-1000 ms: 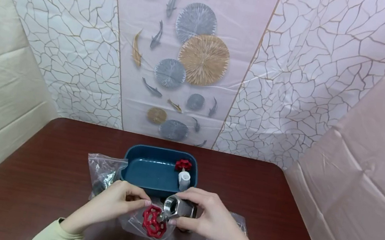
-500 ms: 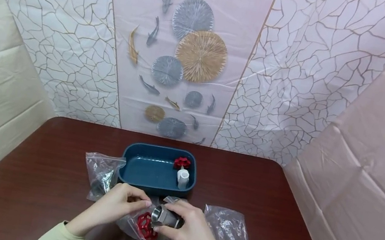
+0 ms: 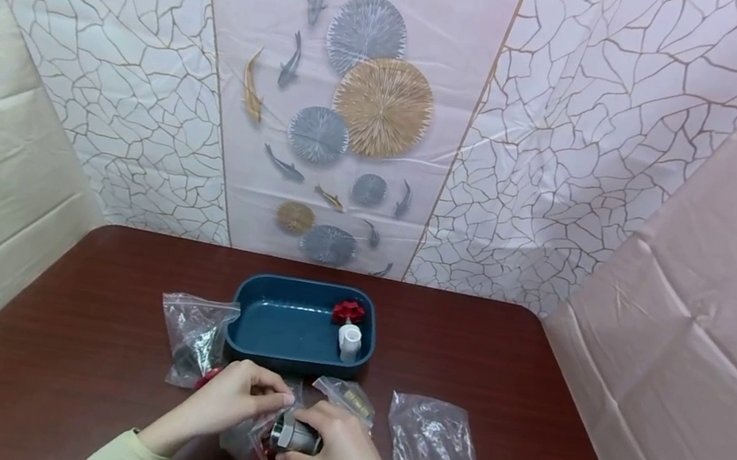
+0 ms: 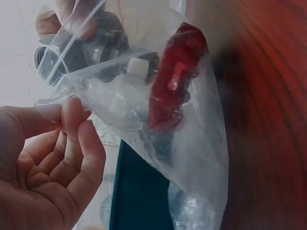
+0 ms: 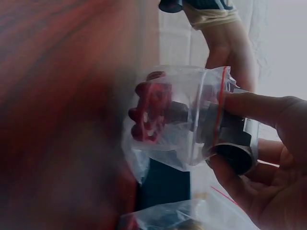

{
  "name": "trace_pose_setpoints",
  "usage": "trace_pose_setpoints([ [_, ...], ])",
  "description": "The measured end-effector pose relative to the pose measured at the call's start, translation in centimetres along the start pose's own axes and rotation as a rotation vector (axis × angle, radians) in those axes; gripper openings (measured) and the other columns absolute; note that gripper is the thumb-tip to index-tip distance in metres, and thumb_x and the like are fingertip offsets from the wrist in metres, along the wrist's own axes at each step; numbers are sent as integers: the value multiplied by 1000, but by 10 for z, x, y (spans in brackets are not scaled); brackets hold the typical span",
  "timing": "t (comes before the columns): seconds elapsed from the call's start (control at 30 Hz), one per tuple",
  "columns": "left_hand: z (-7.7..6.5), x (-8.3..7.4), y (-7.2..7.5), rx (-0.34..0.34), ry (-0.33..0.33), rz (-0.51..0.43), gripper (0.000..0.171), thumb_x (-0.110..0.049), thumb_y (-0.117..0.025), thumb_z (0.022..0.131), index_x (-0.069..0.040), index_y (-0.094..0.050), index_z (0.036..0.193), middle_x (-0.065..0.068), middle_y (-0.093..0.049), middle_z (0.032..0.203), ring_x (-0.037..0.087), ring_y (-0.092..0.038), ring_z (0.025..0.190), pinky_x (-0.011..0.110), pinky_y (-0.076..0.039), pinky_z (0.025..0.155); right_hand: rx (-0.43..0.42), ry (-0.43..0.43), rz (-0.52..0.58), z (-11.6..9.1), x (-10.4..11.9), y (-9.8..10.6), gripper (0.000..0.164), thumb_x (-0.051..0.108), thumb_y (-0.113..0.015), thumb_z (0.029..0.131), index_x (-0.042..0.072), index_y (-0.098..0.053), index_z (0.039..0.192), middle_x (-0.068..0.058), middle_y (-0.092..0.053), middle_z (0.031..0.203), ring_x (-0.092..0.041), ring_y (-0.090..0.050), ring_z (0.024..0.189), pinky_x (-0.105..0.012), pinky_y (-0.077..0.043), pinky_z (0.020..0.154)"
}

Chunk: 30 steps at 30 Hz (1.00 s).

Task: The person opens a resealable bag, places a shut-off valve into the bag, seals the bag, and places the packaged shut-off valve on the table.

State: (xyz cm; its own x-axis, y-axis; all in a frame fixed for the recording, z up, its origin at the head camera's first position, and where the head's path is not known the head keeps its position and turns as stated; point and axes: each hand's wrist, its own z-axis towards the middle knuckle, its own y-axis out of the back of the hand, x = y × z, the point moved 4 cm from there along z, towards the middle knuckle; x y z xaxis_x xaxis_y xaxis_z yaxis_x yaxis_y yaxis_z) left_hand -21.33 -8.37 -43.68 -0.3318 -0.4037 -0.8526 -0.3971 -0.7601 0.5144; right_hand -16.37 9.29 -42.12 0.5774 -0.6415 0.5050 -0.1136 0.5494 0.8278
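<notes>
My left hand (image 3: 233,402) pinches the rim of a transparent zip bag (image 4: 201,167) between thumb and fingertips. My right hand (image 3: 341,451) grips the steel body of a gate valve (image 3: 296,436) at the mouth of that bag. The valve's red handwheel (image 4: 175,79) points down inside the bag, as both wrist views show through the plastic. Its threaded end (image 4: 50,64) faces sideways by the left fingers. In the right wrist view, the bag's red zip line (image 5: 220,108) crosses in front of the valve body.
Behind the hands stands a dark blue tray (image 3: 280,329) holding a white valve (image 3: 349,340) with a red handwheel. A bag with dark contents (image 3: 194,347) lies left, a small bag of brass-coloured parts (image 3: 352,399) near the right hand, and a flat plastic bag (image 3: 441,459) at right.
My right hand has moved left and down with the gate valve, its handwheel passing into the bag. The left hand keeps its pinch on the rim. The brass-coloured parts have come into sight.
</notes>
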Motion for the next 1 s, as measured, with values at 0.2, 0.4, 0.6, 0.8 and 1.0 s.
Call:
trace_pose_setpoints([
  [0.2, 0, 4, -2, -10, -12, 10, 18, -29, -70, 96, -15, -77, 86, -8, -59, 63, 0, -49, 53, 20, -40, 49, 16, 9, -61, 0, 1, -6, 39, 36, -85, 81, 18, -75, 114, 11, -66, 99, -3, -59, 90, -24, -51, 75],
  [0.4, -2, 9, -1, -39, -10, 40, 19, -31, -71, 95, -15, -79, 90, -10, -64, 71, 1, -53, 60, 22, -43, 54, 84, -60, 26, -2, -3, -8, 44, 42, -81, 84, 23, -71, 122, 14, -58, 107, -3, -54, 95, -25, -49, 76],
  [0.6, -6, 16, 2, -24, 25, 32, 19, -32, -70, 96, -15, -79, 94, -10, -64, 71, 4, -54, 61, 24, -45, 55, 66, -50, 132, -9, -13, -9, 54, 27, -84, 83, 26, -62, 133, 7, -55, 121, -10, -56, 106, -30, -50, 85],
  [0.8, -15, 22, 9, -1, 22, 3, 21, -29, -69, 97, -10, -77, 103, -9, -67, 78, 4, -58, 66, 24, -47, 60, 106, -120, 234, -13, -25, -12, 60, 21, -82, 83, 20, -57, 138, 6, -58, 113, -6, -57, 93, -27, -50, 76],
  [1.0, -31, 25, 14, 55, 5, -78, 23, -22, -65, 100, -4, -74, 110, -5, -66, 75, 7, -59, 62, 26, -49, 57, 126, -188, 358, -15, -32, -13, 45, 15, -77, 87, 14, -64, 130, 7, -61, 104, -1, -59, 82, -23, -52, 69],
])
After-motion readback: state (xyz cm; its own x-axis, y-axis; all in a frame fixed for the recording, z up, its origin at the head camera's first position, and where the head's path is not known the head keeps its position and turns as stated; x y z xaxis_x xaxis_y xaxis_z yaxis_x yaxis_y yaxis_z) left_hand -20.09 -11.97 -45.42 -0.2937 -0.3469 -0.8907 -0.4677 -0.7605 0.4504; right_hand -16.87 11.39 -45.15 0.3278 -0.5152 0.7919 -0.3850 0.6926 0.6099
